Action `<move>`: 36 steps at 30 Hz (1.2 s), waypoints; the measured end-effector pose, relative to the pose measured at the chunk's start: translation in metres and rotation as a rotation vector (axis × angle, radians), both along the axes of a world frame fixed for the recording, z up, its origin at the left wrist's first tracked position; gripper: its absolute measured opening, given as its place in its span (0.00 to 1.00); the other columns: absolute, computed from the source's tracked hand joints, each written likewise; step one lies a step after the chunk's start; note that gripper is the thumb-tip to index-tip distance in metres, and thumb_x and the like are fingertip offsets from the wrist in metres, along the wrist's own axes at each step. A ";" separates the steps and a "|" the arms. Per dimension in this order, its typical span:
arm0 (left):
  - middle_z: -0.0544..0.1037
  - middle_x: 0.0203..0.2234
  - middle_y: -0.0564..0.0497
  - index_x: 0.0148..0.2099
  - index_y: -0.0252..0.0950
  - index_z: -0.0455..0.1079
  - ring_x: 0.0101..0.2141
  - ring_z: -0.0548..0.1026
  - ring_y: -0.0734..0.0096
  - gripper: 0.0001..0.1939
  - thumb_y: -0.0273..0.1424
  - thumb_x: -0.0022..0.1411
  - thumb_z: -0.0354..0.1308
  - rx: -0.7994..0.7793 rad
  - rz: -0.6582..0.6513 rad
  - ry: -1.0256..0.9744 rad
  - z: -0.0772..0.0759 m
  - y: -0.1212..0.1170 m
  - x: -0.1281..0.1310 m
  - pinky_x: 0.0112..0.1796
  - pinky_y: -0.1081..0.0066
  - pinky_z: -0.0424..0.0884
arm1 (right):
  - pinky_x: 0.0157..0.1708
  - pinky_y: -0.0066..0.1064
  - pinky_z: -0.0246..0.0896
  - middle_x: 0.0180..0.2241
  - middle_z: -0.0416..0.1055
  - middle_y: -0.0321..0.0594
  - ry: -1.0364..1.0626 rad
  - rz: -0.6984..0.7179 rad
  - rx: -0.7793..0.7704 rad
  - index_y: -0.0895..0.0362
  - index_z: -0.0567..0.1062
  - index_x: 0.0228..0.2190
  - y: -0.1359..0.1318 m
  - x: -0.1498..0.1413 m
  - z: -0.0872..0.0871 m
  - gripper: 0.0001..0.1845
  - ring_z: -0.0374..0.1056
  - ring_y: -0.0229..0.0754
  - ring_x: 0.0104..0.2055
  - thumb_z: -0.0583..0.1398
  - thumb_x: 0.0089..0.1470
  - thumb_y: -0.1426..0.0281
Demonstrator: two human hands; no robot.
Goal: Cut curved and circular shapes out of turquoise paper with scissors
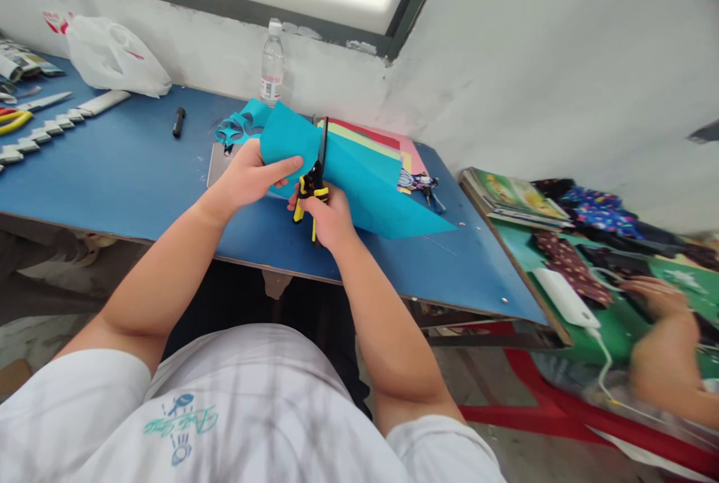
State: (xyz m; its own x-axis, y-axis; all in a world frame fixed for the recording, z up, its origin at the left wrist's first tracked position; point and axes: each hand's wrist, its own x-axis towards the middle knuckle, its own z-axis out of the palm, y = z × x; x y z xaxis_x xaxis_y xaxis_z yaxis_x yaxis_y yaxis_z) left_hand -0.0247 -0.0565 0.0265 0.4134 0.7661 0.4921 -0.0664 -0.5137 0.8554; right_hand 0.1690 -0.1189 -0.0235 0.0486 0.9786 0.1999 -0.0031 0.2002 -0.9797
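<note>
A large turquoise sheet of paper is held up over the blue table, its pointed corner sticking out to the right. My left hand grips its left part, thumb on top and fingers mostly hidden behind. Scissors with black and yellow handles are in my right hand, below the sheet. Their dark blade points upward, across the paper between its left and right parts. Just behind my left hand lies a turquoise paper scrap with holes cut out of it.
Coloured sheets lie behind the held paper. A water bottle stands by the wall, left of which are a black cylinder, a white plastic bag and a serrated strip. Rightward, another person's hand is near a white device.
</note>
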 end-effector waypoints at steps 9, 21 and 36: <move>0.74 0.22 0.54 0.28 0.43 0.72 0.25 0.71 0.68 0.31 0.53 0.67 0.86 -0.005 0.027 -0.045 0.006 -0.007 0.003 0.29 0.63 0.73 | 0.51 0.51 0.82 0.33 0.87 0.34 -0.032 -0.015 0.009 0.48 0.84 0.36 0.000 0.001 -0.002 0.14 0.88 0.60 0.42 0.69 0.48 0.56; 0.74 0.23 0.53 0.29 0.42 0.72 0.25 0.71 0.69 0.31 0.51 0.71 0.85 -0.006 0.025 -0.053 0.005 -0.007 0.002 0.30 0.62 0.73 | 0.47 0.47 0.82 0.31 0.84 0.34 -0.054 -0.037 0.003 0.48 0.82 0.36 -0.001 0.000 -0.001 0.14 0.84 0.55 0.38 0.68 0.47 0.55; 0.73 0.22 0.52 0.26 0.42 0.71 0.24 0.69 0.69 0.35 0.57 0.68 0.85 0.006 0.029 -0.038 0.009 -0.010 0.001 0.29 0.63 0.70 | 0.41 0.46 0.79 0.30 0.84 0.35 -0.060 -0.040 -0.024 0.48 0.83 0.34 -0.004 0.000 0.005 0.16 0.85 0.56 0.37 0.69 0.46 0.54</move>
State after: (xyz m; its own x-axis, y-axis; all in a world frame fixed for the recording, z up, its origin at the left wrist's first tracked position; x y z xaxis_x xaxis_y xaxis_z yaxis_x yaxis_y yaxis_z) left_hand -0.0234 -0.0663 0.0358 0.3716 0.7744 0.5120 -0.0840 -0.5212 0.8493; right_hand 0.1687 -0.1224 -0.0188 0.0764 0.9807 0.1797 0.0635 0.1751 -0.9825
